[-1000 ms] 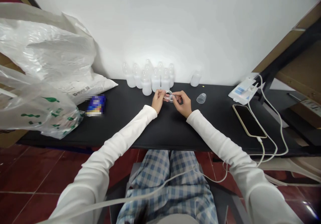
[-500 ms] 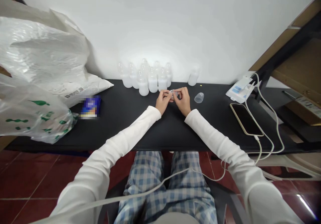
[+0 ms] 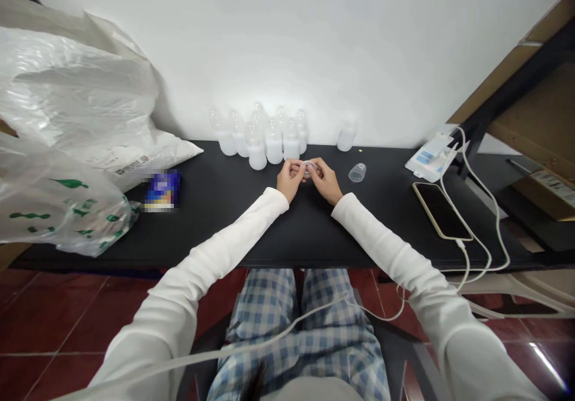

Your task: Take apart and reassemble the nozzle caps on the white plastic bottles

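Both hands meet above the black table behind several baby bottles' near side. My left hand (image 3: 290,179) pinches the left edge of a small whitish, see-through bottle ring (image 3: 308,165), its fingers closed. From the other side my right hand (image 3: 325,179) grips the same ring with thumb and fingers. Whether a teat sits in the ring cannot be made out. A clear dome-shaped bottle cap (image 3: 357,173) lies just right of my right hand. Beyond the hands stands a cluster of white baby bottles (image 3: 257,154) with clear domed caps. One bottle without a dome (image 3: 345,137) stands apart, near the wall.
On the left are a large white plastic bag (image 3: 81,89), a clear bag with green print (image 3: 58,209) and a blue packet (image 3: 162,190). To the right lie a phone (image 3: 442,211) with a white cable (image 3: 495,209) and a white-blue package (image 3: 429,158) on the black table (image 3: 215,209).
My right fingers have moved from over the ring to its right side, and the ring now shows face up between both hands. The bottles and cap have stayed in place.
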Demonstrator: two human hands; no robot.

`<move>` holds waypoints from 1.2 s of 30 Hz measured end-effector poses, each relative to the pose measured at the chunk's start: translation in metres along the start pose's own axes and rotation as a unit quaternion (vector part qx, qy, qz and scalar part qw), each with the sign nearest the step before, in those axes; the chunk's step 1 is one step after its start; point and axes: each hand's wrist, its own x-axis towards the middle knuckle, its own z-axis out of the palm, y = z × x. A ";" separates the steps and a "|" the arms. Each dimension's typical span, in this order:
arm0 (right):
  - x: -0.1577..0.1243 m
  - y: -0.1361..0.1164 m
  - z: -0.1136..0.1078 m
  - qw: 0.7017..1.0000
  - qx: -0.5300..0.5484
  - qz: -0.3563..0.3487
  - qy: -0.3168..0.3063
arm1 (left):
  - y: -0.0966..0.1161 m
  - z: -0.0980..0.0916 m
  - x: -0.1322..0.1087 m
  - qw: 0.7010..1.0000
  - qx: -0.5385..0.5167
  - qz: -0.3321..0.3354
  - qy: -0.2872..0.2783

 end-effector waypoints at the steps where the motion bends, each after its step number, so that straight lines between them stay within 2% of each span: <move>1: 0.000 0.000 0.000 1.000 0.009 0.003 -0.005 | 0.000 -0.001 0.000 1.000 0.005 -0.001 0.002; 15: 0.003 0.007 0.001 1.000 0.005 0.005 -0.010 | -0.001 -0.003 0.002 0.998 0.059 -0.018 -0.005; 22: 0.004 0.014 0.002 0.999 0.035 0.012 0.000 | -0.002 -0.007 0.004 0.993 0.115 0.014 -0.012; 31: 0.005 0.009 -0.004 0.998 0.049 0.032 -0.018 | -0.005 -0.003 0.009 0.999 0.006 -0.037 -0.013; 36: 0.005 0.010 -0.005 0.999 0.036 0.022 -0.019 | -0.010 -0.005 0.010 0.999 0.025 -0.027 -0.014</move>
